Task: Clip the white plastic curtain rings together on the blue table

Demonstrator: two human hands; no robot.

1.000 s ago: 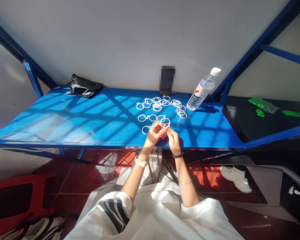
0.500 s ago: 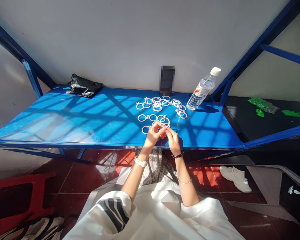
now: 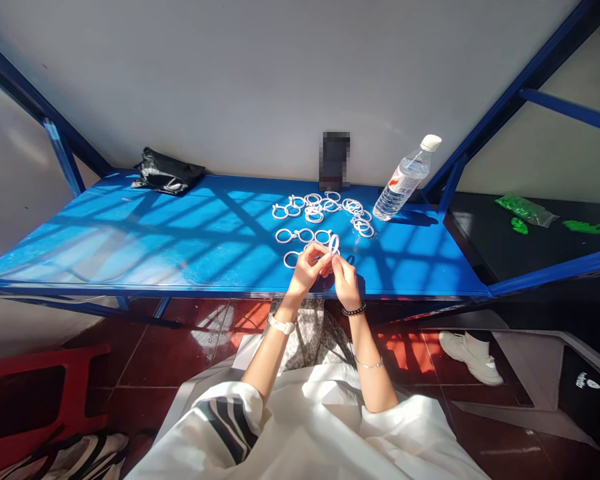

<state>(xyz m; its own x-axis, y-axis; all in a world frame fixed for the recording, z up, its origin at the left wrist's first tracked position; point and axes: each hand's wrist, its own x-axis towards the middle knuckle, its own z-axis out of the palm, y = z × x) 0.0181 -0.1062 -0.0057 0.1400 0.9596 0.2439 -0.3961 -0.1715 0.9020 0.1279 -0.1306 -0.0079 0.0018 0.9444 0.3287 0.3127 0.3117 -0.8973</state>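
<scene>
My left hand (image 3: 306,268) and my right hand (image 3: 346,279) meet above the front edge of the blue table (image 3: 180,247). Between their fingertips they pinch a small white plastic ring (image 3: 334,244), held nearly edge-on. Just beyond my hands, a few white rings (image 3: 303,235) lie in a short row on the table. Farther back, several more white rings (image 3: 325,205) are scattered in a loose cluster.
A clear water bottle (image 3: 405,179) with a white cap leans at the back right. A dark blurred object (image 3: 334,160) stands against the wall. A black bag (image 3: 166,175) lies at the back left. A red stool (image 3: 40,393) is on the floor at left.
The ring in my fingers has turned from lying flat and open toward the camera to standing nearly edge-on. My hands have stayed in the same place.
</scene>
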